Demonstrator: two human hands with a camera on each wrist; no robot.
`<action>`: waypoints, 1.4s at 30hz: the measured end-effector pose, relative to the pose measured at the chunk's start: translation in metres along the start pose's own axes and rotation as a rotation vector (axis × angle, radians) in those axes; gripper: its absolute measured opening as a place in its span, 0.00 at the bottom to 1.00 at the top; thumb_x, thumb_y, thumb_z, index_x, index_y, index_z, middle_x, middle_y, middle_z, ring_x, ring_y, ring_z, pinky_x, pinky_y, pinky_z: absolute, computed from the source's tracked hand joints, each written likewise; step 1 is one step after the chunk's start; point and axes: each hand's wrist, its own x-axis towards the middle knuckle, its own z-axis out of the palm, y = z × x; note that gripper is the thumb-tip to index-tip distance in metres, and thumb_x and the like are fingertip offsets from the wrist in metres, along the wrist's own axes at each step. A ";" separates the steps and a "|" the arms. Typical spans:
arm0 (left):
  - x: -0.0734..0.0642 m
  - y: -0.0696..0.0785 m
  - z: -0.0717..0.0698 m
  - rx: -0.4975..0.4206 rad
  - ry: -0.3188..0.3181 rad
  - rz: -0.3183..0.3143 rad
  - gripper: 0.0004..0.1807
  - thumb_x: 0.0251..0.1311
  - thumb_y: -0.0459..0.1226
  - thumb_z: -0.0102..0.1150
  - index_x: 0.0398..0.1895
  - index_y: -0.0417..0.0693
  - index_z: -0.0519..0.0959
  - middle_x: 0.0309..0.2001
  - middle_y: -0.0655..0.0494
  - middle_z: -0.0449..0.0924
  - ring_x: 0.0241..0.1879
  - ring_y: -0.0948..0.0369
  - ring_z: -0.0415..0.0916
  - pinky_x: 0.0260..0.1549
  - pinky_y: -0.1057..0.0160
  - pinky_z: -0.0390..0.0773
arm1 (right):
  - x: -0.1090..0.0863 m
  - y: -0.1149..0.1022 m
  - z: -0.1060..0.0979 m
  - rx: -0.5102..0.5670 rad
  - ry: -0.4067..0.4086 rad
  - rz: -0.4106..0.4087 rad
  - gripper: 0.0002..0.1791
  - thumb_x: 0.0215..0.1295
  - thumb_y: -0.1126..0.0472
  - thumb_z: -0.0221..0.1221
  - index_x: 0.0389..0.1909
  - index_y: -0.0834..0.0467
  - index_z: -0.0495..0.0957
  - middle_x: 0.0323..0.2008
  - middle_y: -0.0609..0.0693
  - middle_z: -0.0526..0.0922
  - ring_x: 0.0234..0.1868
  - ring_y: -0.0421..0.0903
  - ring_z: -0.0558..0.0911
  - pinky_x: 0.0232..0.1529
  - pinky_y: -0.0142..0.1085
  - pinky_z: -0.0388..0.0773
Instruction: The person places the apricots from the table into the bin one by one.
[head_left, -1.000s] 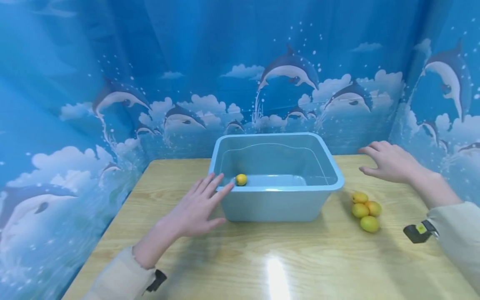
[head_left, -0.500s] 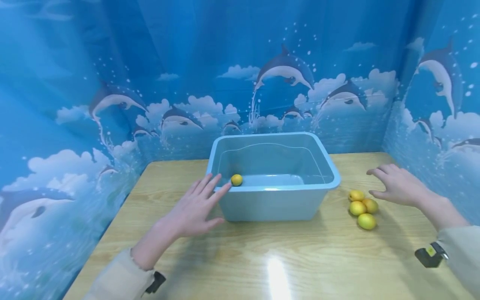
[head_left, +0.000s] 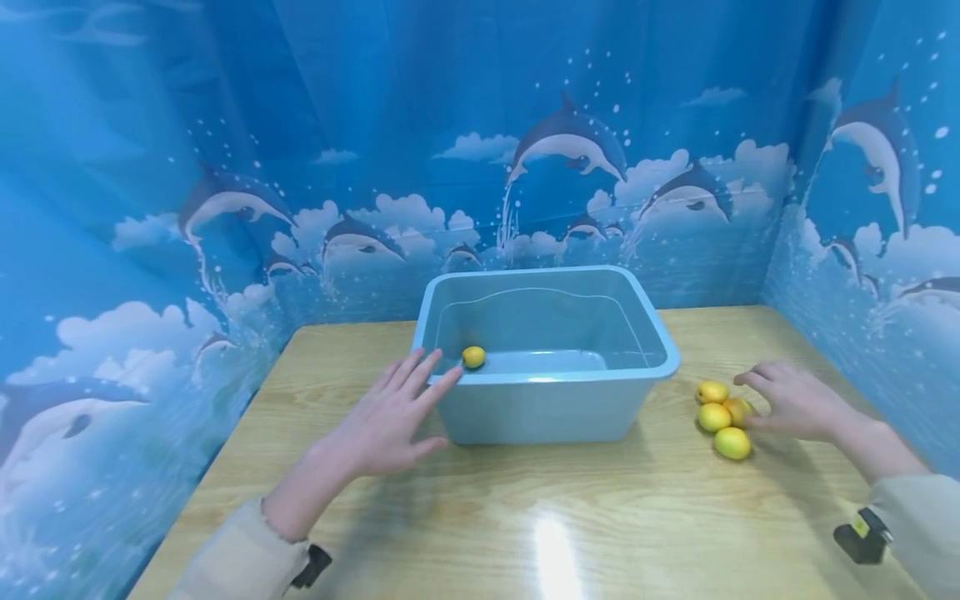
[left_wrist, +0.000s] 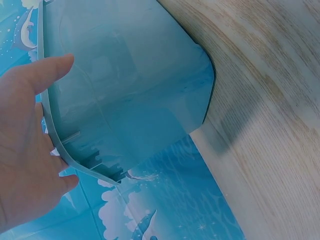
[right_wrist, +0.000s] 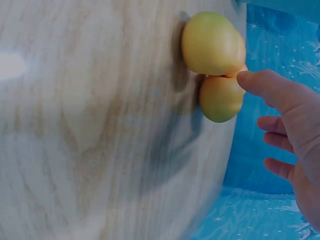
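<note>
A light blue plastic tub (head_left: 540, 408) stands on the table with one small yellow mango (head_left: 473, 357) inside, near its left front corner. My left hand (head_left: 378, 421) lies at the tub's left front corner, fingers extended over the rim; the left wrist view shows the thumb apart from the wall. To the tub's right, several mangoes, yellow-green with an orange blush, sit clustered, the nearest mango (head_left: 732, 443) in front. My right hand (head_left: 798, 402) is beside the rightmost mango (head_left: 738, 412), thumb and forefinger spread around its right side. In the right wrist view, the thumb (right_wrist: 257, 82) overlaps the fruit's edge.
The wood-grain table (head_left: 637, 533) ends at the back and sides against a blue dolphin-print curtain (head_left: 420, 100). Dark wrist devices (head_left: 862, 533) sit by both sleeves. A bright light reflection shows on the table's front part.
My right hand has come down from above and behind the mango cluster to its right side. The left hand stays at the tub's rim. The head view has shifted slightly.
</note>
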 end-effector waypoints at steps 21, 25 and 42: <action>0.000 0.000 -0.001 -0.006 -0.001 -0.002 0.48 0.56 0.56 0.58 0.74 0.57 0.43 0.73 0.44 0.39 0.70 0.45 0.37 0.65 0.43 0.44 | -0.001 0.007 0.021 -0.012 -0.044 -0.017 0.25 0.44 0.50 0.70 0.40 0.62 0.79 0.36 0.57 0.77 0.38 0.59 0.77 0.40 0.56 0.73; 0.000 0.000 -0.001 -0.002 0.003 0.000 0.49 0.56 0.56 0.57 0.74 0.57 0.42 0.73 0.44 0.39 0.70 0.45 0.37 0.65 0.43 0.45 | -0.001 0.008 0.024 -0.009 -0.048 -0.009 0.25 0.44 0.49 0.70 0.39 0.62 0.79 0.35 0.56 0.77 0.37 0.58 0.77 0.39 0.55 0.74; 0.000 0.000 0.000 -0.003 0.002 -0.003 0.49 0.56 0.56 0.57 0.74 0.58 0.42 0.73 0.44 0.39 0.70 0.45 0.36 0.65 0.44 0.44 | -0.003 0.010 0.024 0.040 -0.035 0.051 0.26 0.44 0.49 0.70 0.38 0.65 0.79 0.35 0.60 0.77 0.37 0.60 0.76 0.38 0.56 0.73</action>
